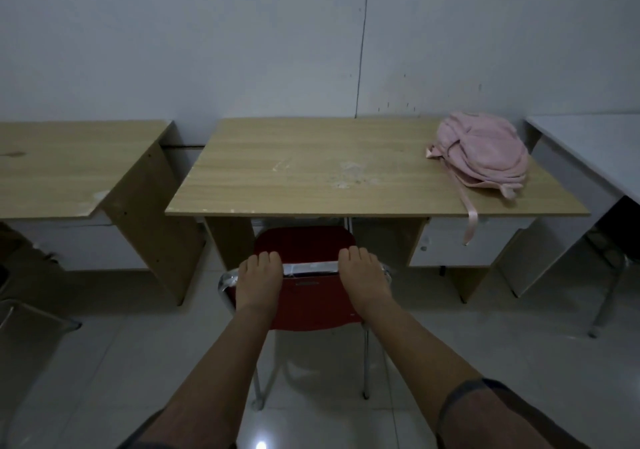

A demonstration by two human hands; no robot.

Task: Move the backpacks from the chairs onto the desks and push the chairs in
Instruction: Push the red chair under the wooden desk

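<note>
A red chair [308,303] with a chrome frame stands in front of the middle wooden desk [311,175], its seat partly under the desktop. My left hand [258,282] and my right hand [365,279] both grip the top of the chair's backrest, fingers curled over the chrome rail. A pink backpack [481,154] lies flat on the desk's right end, one strap hanging over the front edge.
A second wooden desk [69,171] stands to the left and a white desk [595,147] to the right, all against a white wall. Part of a chair frame [34,313] shows at the left edge and another chair leg [606,303] at the right. The floor is pale tile.
</note>
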